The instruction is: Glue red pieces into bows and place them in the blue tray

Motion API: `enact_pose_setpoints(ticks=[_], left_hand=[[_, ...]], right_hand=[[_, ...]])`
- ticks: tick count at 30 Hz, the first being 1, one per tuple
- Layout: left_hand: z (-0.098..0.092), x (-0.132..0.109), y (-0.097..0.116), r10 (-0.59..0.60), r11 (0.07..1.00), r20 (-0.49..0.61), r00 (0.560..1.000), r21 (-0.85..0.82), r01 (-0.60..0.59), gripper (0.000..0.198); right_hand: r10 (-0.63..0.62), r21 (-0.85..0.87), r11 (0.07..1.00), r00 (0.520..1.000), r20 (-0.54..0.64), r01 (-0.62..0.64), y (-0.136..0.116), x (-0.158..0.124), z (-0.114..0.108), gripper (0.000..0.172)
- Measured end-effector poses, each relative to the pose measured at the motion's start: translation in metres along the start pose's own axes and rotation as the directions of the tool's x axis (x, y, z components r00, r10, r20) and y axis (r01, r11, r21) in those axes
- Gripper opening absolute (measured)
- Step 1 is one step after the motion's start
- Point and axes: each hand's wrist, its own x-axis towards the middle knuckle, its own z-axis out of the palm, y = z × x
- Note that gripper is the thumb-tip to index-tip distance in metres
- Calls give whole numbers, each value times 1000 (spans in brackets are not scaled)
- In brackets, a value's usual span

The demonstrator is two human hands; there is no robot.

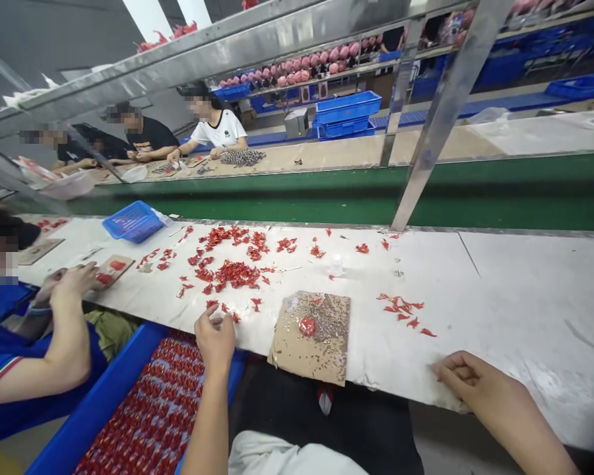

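Left hand [216, 342], right hand [468, 377], half-curled, empty, on white workbench [525, 297], red pieces [235, 274] scattered, green conveyor [475, 191] beyond

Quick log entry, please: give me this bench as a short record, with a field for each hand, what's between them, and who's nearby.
Left hand: fingers curled at the front edge of the white table, beside small red pieces; any grip unclear.
Right hand: on the table's front edge, nothing visible in it.
Between hands: glitter-covered cardboard sheet bearing a round red piece.
Below left hand: blue crate packed with red items.
Nearby: a co-worker's hands to the left; more people beyond the green conveyor belt.
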Motion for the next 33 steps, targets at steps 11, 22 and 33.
enact_pose_setpoints(ticks=[11,22,33], left_hand=[[30,55,40,303,918,217,928,193,-346,37],[33,73,12,263,935,261,929,168,-312,42],[32,75,24,310,950,173,935,-83,-300,46]], right_hand=[[-107,-34,994,993,-42,106,-7,-22,15,37],[-534,-168,846,807,-254,507,8,-45,26,50],[-348,-84,937,876,-334,340,1,-57,35,51]])
